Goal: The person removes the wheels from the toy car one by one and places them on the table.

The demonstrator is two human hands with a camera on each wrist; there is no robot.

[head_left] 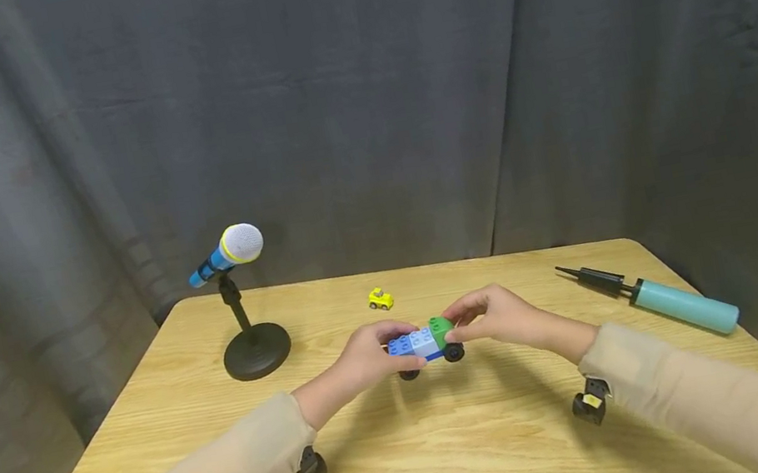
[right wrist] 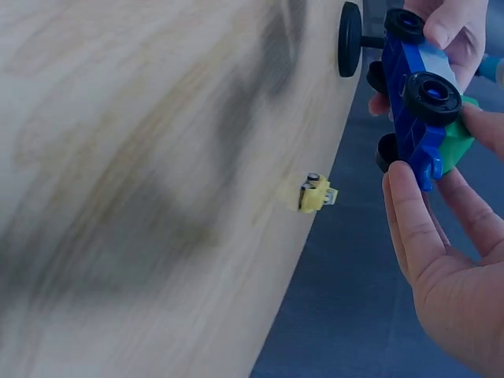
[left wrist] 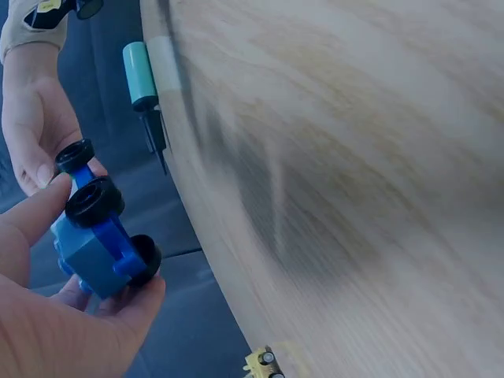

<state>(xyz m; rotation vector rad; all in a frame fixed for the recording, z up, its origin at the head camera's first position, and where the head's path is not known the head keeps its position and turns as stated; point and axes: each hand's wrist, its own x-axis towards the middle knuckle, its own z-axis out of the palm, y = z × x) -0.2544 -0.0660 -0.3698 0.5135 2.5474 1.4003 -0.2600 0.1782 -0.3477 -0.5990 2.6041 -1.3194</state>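
Note:
Held between both hands above the table is a toy car point(head_left: 424, 340) built of blue, light blue and green bricks on a blue wheeled base point(right wrist: 404, 110). My left hand point(head_left: 368, 354) grips its rear, thumb on the near side and fingers behind. At the other end, my right hand point(head_left: 504, 319) pinches the green brick point(head_left: 443, 330) between thumb and fingers. Black wheels point(left wrist: 94, 201) show under the car, which is tilted in the head view. In the right wrist view, a fingertip touches the base near a blue hook-like end point(right wrist: 430, 168).
A small yellow toy car point(head_left: 380, 299) stands behind the hands on the wooden table point(head_left: 449, 461). At the left is a blue and white microphone point(head_left: 229, 250) on a black stand point(head_left: 257, 351). A teal hand pump point(head_left: 684, 305) lies at the right. Dark curtains point(head_left: 326, 110) hang behind.

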